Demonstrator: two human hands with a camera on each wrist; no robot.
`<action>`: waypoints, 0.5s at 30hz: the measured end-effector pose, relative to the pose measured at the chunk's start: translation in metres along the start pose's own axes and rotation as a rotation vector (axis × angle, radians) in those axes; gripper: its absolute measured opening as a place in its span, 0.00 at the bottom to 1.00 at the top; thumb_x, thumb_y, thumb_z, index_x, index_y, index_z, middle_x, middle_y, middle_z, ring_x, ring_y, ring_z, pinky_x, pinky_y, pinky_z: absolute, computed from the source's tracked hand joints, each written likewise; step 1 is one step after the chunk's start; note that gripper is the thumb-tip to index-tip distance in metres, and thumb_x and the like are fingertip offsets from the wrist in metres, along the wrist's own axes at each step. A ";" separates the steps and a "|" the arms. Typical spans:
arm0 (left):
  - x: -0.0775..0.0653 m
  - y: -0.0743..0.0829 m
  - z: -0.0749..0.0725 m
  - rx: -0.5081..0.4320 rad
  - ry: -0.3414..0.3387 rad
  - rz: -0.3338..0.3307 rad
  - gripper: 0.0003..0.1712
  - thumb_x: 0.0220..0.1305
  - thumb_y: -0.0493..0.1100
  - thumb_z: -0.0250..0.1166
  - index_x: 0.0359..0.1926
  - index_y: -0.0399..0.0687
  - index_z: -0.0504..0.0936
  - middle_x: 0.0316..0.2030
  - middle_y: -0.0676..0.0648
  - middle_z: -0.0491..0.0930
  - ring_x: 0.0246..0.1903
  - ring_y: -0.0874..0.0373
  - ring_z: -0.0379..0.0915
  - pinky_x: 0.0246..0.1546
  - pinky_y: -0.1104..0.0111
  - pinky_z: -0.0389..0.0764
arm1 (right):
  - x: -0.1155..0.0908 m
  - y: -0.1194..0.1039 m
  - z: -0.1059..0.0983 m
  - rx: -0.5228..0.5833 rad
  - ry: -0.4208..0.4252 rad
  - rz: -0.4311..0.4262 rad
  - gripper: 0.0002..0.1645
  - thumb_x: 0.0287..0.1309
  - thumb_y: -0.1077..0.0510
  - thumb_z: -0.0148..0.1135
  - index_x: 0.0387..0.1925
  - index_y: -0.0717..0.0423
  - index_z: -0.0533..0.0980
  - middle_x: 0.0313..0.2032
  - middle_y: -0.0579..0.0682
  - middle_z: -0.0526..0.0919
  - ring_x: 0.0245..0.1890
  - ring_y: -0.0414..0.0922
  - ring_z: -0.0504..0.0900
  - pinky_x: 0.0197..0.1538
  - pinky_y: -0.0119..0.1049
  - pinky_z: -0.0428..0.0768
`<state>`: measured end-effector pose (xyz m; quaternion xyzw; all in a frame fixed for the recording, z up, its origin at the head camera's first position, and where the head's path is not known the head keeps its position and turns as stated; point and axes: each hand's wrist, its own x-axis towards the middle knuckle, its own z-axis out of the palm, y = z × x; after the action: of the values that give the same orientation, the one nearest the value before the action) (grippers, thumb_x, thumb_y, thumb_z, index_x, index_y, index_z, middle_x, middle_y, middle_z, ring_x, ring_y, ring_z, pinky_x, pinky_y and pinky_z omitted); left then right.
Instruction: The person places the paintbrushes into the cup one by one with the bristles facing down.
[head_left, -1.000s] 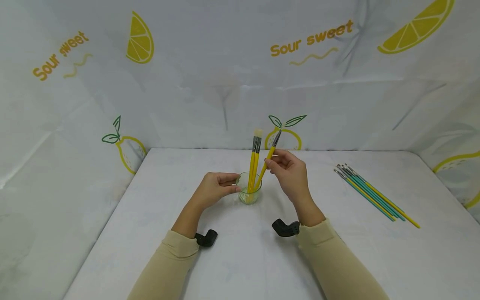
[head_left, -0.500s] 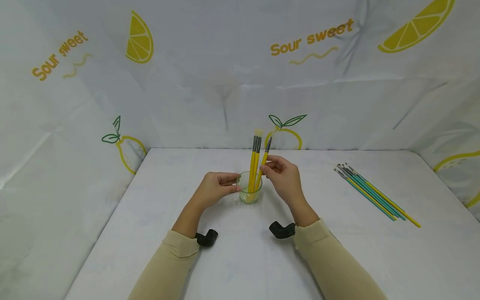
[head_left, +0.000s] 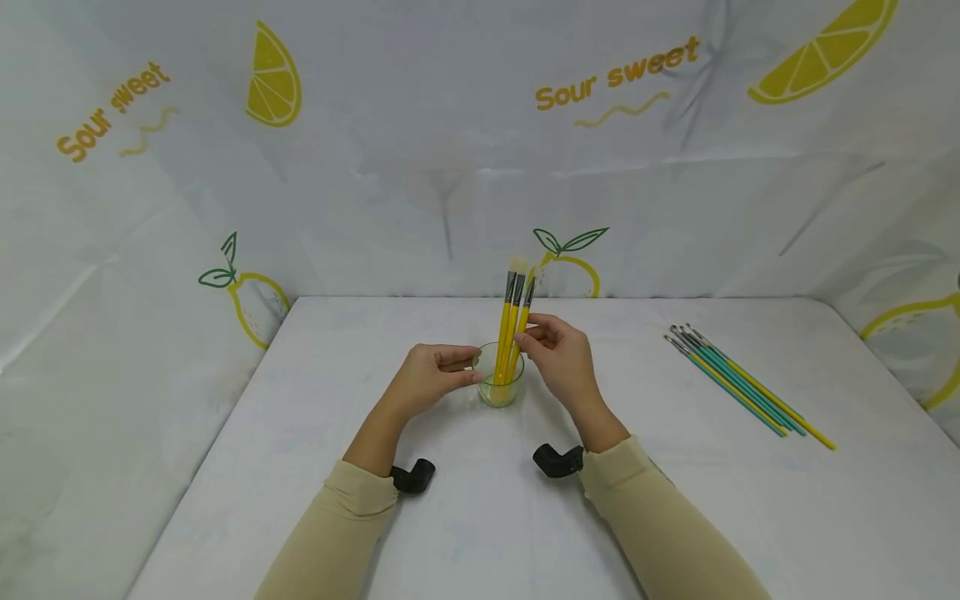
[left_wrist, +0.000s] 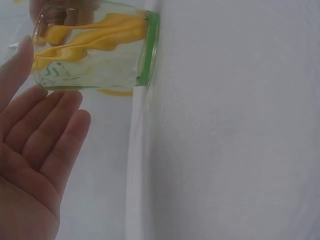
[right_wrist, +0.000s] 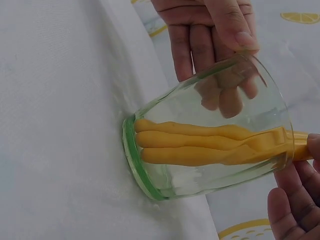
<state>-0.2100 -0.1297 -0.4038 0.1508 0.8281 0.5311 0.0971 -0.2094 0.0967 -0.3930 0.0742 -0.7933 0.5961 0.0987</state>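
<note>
A clear glass cup (head_left: 498,401) with a greenish base stands on the table. My left hand (head_left: 429,379) holds its rim from the left, thumb in front and fingers behind. Two yellow-handled paintbrushes (head_left: 504,325) stand in the cup, bristles up. Beside them my right hand (head_left: 562,358) pinches a third yellow paintbrush (head_left: 524,319) by its handle, at the cup's right rim. In the right wrist view, three handle ends (right_wrist: 185,156) reach the bottom of the glass side by side. Through the glass wall in the left wrist view the handles (left_wrist: 95,37) look wavy.
Several thin paintbrushes (head_left: 742,383) with green and yellow handles lie in a slanting bundle at the right of the table (head_left: 480,517). A white cloth backdrop (head_left: 375,192) printed with lemons rises behind. Each wrist carries a black camera mount (head_left: 413,476).
My right hand has moved left, bringing its paintbrush more upright and close against the other two. The left hand and the cup have stayed where they were.
</note>
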 end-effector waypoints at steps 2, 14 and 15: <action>-0.001 0.000 0.000 0.005 0.002 0.010 0.34 0.49 0.58 0.72 0.56 0.48 0.79 0.52 0.52 0.80 0.50 0.64 0.77 0.53 0.63 0.77 | 0.000 0.000 0.000 -0.002 -0.002 0.003 0.21 0.59 0.52 0.64 0.52 0.54 0.76 0.36 0.50 0.84 0.35 0.45 0.84 0.37 0.35 0.82; 0.002 0.001 0.002 0.016 0.017 -0.016 0.27 0.53 0.50 0.71 0.55 0.51 0.80 0.52 0.55 0.80 0.50 0.62 0.78 0.49 0.67 0.80 | 0.001 0.002 0.001 -0.019 -0.033 0.005 0.20 0.60 0.53 0.63 0.53 0.53 0.77 0.37 0.50 0.84 0.36 0.42 0.84 0.42 0.35 0.83; 0.002 0.001 0.002 0.017 0.017 -0.021 0.27 0.53 0.49 0.71 0.55 0.51 0.80 0.52 0.55 0.80 0.50 0.62 0.77 0.49 0.67 0.80 | 0.001 0.002 0.001 -0.018 -0.033 0.006 0.20 0.60 0.53 0.63 0.53 0.53 0.77 0.37 0.50 0.84 0.36 0.42 0.84 0.41 0.35 0.83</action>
<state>-0.2112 -0.1269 -0.4035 0.1385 0.8348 0.5243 0.0945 -0.2112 0.0961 -0.3952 0.0805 -0.8005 0.5878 0.0846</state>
